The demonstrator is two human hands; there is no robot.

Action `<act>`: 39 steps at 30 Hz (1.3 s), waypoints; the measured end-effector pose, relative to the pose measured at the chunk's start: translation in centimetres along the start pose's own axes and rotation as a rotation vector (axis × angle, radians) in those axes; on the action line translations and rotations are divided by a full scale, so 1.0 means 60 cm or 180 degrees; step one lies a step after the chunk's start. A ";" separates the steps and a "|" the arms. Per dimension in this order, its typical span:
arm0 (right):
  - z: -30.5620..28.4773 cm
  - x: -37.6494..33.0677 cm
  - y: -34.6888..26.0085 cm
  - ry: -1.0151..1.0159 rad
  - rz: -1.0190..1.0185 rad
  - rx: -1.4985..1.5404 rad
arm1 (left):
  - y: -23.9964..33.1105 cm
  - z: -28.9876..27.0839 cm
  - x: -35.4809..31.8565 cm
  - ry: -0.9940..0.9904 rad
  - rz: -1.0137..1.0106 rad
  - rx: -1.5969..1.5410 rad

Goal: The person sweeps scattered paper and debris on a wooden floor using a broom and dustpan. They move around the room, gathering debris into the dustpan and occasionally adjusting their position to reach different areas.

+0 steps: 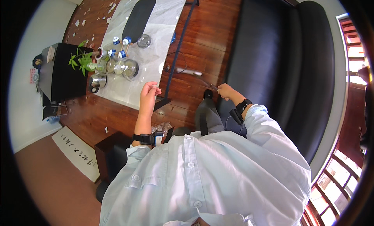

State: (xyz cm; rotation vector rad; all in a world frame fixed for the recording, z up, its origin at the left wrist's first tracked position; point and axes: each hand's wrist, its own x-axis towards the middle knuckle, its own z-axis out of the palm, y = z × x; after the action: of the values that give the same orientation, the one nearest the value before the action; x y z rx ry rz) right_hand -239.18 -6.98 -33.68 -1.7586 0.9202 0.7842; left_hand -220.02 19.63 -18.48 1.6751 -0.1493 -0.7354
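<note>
My left hand (149, 92) is raised by the near right corner of the marble-patterned table (150, 72). Its fingers are bent together with the thumb against them; a small pale spot shows at the fingertips, too small to name. Beside the black sofa (269, 54), my right hand (224, 92) is closed round the end of a thin, dark, stick-like thing (207, 84). That thing reaches out over the wooden floor (206, 38), and its far end is hard to make out. Both my wrists wear black straps.
Glass jars (128, 69), small bottles with blue-and-white caps, a kettle (97, 81) and a potted plant (83, 62) crowd the table's left side. A long black mat (139, 19) lies farther back. A white, tube-like thing (189, 71) is on the floor; paper scraps lie beyond the table.
</note>
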 end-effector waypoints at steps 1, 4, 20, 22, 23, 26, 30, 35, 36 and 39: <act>0.021 -0.003 -0.004 0.0057 -0.0044 0.0110 | -0.009 -0.018 -0.019 0.0039 0.0048 0.0029; 0.100 0.017 -0.026 0.0383 -0.0257 -0.0342 | -0.053 -0.081 -0.099 0.0253 -0.0015 -0.0118; 0.398 0.045 0.008 0.0958 -0.0666 -0.2058 | -0.374 -0.304 -0.463 0.0592 -0.0920 -0.0311; 0.394 -0.010 0.040 0.0766 -0.0716 -0.2292 | -0.377 -0.292 -0.465 0.0515 -0.0892 -0.0373; 0.393 -0.038 0.051 0.0646 -0.0679 -0.2481 | -0.376 -0.283 -0.463 0.0413 -0.0776 -0.0418; 0.383 -0.119 0.078 0.0412 -0.0652 -0.2793 | -0.365 -0.247 -0.453 0.0260 -0.0736 -0.0491; 0.348 -0.195 0.109 0.0244 -0.0552 -0.2441 | -0.350 -0.200 -0.440 -0.0019 -0.0523 -0.0585; 0.330 -0.237 0.150 0.0586 -0.0741 -0.1802 | -0.332 -0.173 -0.442 -0.0057 -0.0522 -0.0611; 0.330 -0.235 0.156 0.0630 -0.0680 -0.1750 | -0.330 -0.169 -0.444 -0.0034 -0.0573 -0.0613; 0.337 -0.207 0.162 0.0758 -0.0649 -0.1587 | -0.326 -0.163 -0.448 0.0001 -0.0648 -0.0517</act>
State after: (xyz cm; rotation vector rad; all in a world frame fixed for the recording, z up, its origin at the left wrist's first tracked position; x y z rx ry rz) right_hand -255.82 12.53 -34.40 -2.3816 0.7170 0.7203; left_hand -241.72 45.71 -25.65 1.5492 0.0809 -0.8758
